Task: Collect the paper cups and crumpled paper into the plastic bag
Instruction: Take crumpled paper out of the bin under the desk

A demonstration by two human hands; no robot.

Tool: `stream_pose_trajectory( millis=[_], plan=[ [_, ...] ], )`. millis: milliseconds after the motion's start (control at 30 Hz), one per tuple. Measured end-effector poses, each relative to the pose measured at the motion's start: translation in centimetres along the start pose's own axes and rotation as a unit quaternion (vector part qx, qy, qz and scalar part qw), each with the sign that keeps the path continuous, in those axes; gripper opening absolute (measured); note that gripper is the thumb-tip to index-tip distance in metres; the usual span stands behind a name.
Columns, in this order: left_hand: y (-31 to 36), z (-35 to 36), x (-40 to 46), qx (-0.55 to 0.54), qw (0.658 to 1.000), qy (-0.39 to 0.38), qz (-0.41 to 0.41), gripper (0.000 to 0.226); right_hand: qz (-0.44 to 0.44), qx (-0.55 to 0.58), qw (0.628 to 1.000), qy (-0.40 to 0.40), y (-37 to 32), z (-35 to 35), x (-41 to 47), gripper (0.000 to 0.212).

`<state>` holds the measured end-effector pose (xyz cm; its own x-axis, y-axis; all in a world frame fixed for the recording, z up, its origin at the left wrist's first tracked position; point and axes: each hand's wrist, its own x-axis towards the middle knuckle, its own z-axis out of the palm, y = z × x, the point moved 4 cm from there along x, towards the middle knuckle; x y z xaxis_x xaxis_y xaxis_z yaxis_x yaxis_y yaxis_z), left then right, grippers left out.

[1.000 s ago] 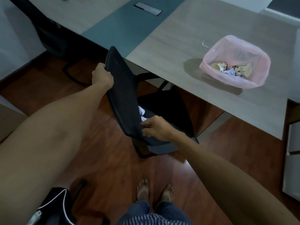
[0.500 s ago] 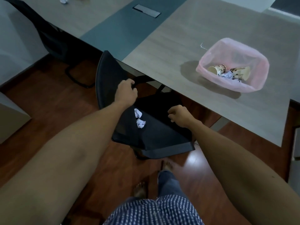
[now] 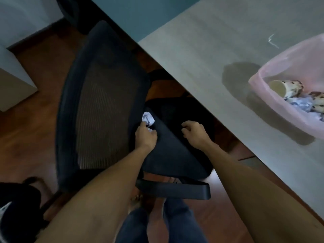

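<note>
My left hand (image 3: 146, 135) is down on the seat of the black chair (image 3: 168, 151), fingers curled around a small wad of crumpled paper (image 3: 150, 129) that I can only partly see; whether I have it fully gripped I cannot tell. A second paper ball (image 3: 148, 118) lies on the seat just beyond my fingertips, at twelve o'clock from that hand, touching the chair's backrest (image 3: 105, 106). My right hand (image 3: 195, 133) hovers at three o'clock from the left, loosely curled and empty. Up on the table (image 3: 201, 55), at about two o'clock, the pink plastic bag (image 3: 284, 65) sits open with a paper cup (image 3: 285, 87) and more crumpled paper inside.
</note>
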<state>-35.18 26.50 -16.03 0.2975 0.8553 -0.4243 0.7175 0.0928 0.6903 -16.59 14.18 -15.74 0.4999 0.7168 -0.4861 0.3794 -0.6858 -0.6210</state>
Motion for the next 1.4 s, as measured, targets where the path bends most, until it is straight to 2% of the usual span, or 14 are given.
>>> stream_pose_trajectory(
  millis=[100, 200, 267, 333, 433, 500, 567, 700, 833, 1033, 1167, 1233, 1400],
  plan=[
    [-3.8, 3.5, 1.6, -0.058, 0.997, 0.025, -0.049, 0.035, 0.004, 0.024, 1.0, -0.012, 1.5, 2.7, 4.5, 0.036],
    [-6.8, 6.8, 3.1, -0.102, 0.992, 0.041, -0.058, 0.052, -0.011, 0.026, 0.999, -0.029, 2.3, 6.1, 8.8, 0.044],
    [-9.0, 9.0, 4.4, -0.094, 0.991, 0.063, -0.077, 0.071, -0.031, 0.033, 0.998, -0.047, 2.2, 8.6, 11.5, 0.052],
    [-10.7, 10.8, 5.3, -0.064, 0.986, 0.079, -0.13, 0.091, -0.055, 0.03, 0.996, -0.067, 1.8, 11.0, 14.2, 0.06],
    [-12.6, 13.0, 7.6, -0.032, 0.982, 0.121, -0.145, 0.102, -0.102, 0.023, 0.989, -0.105, 0.7, 14.3, 18.1, 0.07],
    [-13.7, 13.8, 9.3, -0.022, 0.976, 0.161, -0.146, 0.101, -0.123, 0.029, 0.983, -0.133, 0.2, 16.3, 20.3, 0.075],
    [-14.2, 14.1, 10.6, -0.026, 0.97, 0.188, -0.153, 0.086, -0.135, 0.032, 0.978, -0.154, -0.4, 17.8, 21.9, 0.077],
    [-14.1, 13.9, 10.6, -0.047, 0.971, 0.193, -0.13, 0.061, -0.127, 0.039, 0.982, -0.137, -0.5, 19.0, 23.1, 0.066],
    [-13.3, 12.8, 8.5, -0.039, 0.978, 0.148, -0.144, 0.057, -0.116, 0.052, 0.989, -0.08, 0.4, 16.2, 20.9, 0.06],
    [-7.7, 8.2, 4.8, -0.037, 0.994, 0.076, -0.075, 0.054, -0.081, 0.08, 0.993, 0.023, 0.5, 7.1, 12.4, 0.053],
    [-1.7, 3.8, 1.5, -0.03, 0.999, 0.042, -0.007, 0.059, -0.067, 0.08, 0.99, 0.094, -0.7, 1.3, 4.7, 0.052],
    [1.1, 1.6, -0.3, -0.006, 0.999, 0.012, 0.043, 0.06, -0.031, 0.086, 0.987, 0.129, -1.2, -1.4, 0.5, 0.052],
    [9.0, -2.9, -5.5, 0.033, 0.977, -0.082, 0.193, 0.051, 0.013, 0.099, 0.969, 0.225, -2.7, -7.6, -10.1, 0.058]
  ],
)
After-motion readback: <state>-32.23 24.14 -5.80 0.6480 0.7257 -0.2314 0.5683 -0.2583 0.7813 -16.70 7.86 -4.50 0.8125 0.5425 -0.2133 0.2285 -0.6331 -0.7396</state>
